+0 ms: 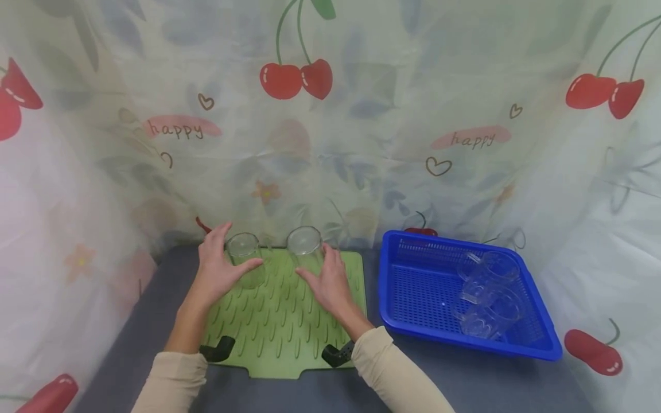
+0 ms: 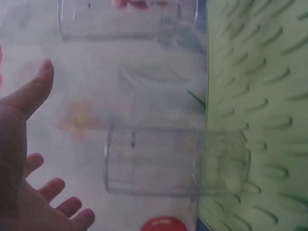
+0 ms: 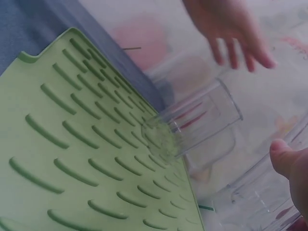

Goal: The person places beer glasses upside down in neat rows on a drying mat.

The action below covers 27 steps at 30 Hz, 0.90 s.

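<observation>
A clear glass mug [image 1: 245, 258] stands upside down on the green ridged drying mat [image 1: 289, 321], near its far left part. My left hand [image 1: 219, 267] is beside this mug, thumb and fingers spread apart. In the left wrist view a gap shows between the left hand [image 2: 33, 159] and the standing mug [image 2: 154, 161]. My right hand [image 1: 330, 281] grips a second clear glass mug [image 1: 304, 244], base up, over the far middle of the mat. In the right wrist view the right thumb [image 3: 288, 161] lies along that mug's side [image 3: 255, 187].
To the right, a blue plastic basket [image 1: 387, 287] holds several clear glass mugs [image 1: 490, 310] in its right half. A printed curtain [image 1: 351, 132] hangs close behind the mat and at both sides. The grey tabletop [image 1: 134, 355] lies beneath.
</observation>
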Each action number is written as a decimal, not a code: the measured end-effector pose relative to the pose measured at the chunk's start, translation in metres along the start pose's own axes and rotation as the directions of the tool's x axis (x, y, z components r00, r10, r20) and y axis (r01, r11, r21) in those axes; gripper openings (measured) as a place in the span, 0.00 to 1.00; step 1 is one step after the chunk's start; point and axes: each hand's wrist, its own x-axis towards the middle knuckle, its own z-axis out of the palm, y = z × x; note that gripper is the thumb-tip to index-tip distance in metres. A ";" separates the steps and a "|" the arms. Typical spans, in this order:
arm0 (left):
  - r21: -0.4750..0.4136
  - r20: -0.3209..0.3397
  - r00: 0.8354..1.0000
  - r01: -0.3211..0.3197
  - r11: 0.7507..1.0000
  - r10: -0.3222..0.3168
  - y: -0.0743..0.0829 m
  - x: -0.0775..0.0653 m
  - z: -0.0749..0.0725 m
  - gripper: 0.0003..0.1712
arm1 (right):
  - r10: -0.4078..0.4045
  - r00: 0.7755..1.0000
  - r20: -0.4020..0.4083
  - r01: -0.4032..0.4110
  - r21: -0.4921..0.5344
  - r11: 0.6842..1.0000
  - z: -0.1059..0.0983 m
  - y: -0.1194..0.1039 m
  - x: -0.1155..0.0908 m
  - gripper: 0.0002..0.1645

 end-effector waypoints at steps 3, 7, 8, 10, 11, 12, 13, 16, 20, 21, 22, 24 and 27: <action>0.005 0.014 0.998 0.064 0.998 -0.064 -0.016 -0.002 -0.004 0.68 | 0.035 0.999 -0.002 -0.035 0.036 0.999 0.001 0.001 0.003 0.55; 0.012 0.031 0.992 0.121 0.993 -0.121 -0.035 -0.004 -0.005 0.68 | 0.064 0.998 -0.001 -0.064 0.083 0.995 0.003 0.002 0.007 0.56; 0.018 0.041 0.990 0.138 0.990 -0.138 -0.039 -0.005 -0.005 0.68 | 0.064 0.998 -0.002 -0.064 0.091 0.994 0.004 0.003 0.008 0.56; 0.035 0.067 0.982 0.173 0.984 -0.175 -0.049 -0.005 -0.003 0.69 | 0.071 0.997 -0.004 -0.070 0.109 0.992 0.006 0.005 0.009 0.55; 0.045 0.082 0.978 0.189 0.981 -0.192 -0.053 -0.005 -0.001 0.70 | 0.075 0.997 -0.007 -0.074 0.115 0.991 0.007 0.007 0.009 0.55; 0.053 0.095 0.974 0.202 0.978 -0.207 -0.058 -0.005 0.000 0.70 | 0.080 0.997 -0.009 -0.078 0.123 0.989 0.008 0.008 0.010 0.55; 0.065 0.105 0.971 0.208 0.976 -0.214 -0.062 -0.005 0.002 0.70 | 0.087 0.996 -0.013 -0.085 0.128 0.988 0.009 0.009 0.011 0.55; 0.103 0.130 0.966 0.209 0.972 -0.222 -0.075 -0.005 0.008 0.69 | 0.103 0.994 -0.024 -0.099 0.136 0.986 0.013 0.014 0.013 0.55; 0.132 0.149 0.964 0.203 0.970 -0.222 -0.086 -0.006 0.014 0.65 | 0.114 0.993 -0.036 -0.109 0.132 0.985 0.018 0.023 0.019 0.54; 0.137 0.153 0.963 0.202 0.970 -0.223 -0.088 -0.006 0.015 0.65 | 0.116 0.992 -0.041 -0.110 0.132 0.985 0.020 0.025 0.020 0.54; 0.141 0.156 0.962 0.205 0.969 -0.226 -0.090 -0.007 0.017 0.64 | 0.116 0.992 -0.047 -0.109 0.133 0.985 0.021 0.027 0.022 0.54; 0.148 0.163 0.958 0.211 0.966 -0.234 -0.094 -0.008 0.019 0.64 | 0.128 0.990 -0.053 -0.120 0.139 0.983 0.023 0.029 0.024 0.53; 0.164 0.176 0.953 0.218 0.962 -0.246 -0.100 -0.009 0.023 0.64 | 0.156 0.986 -0.060 -0.145 0.162 0.976 0.026 0.032 0.027 0.54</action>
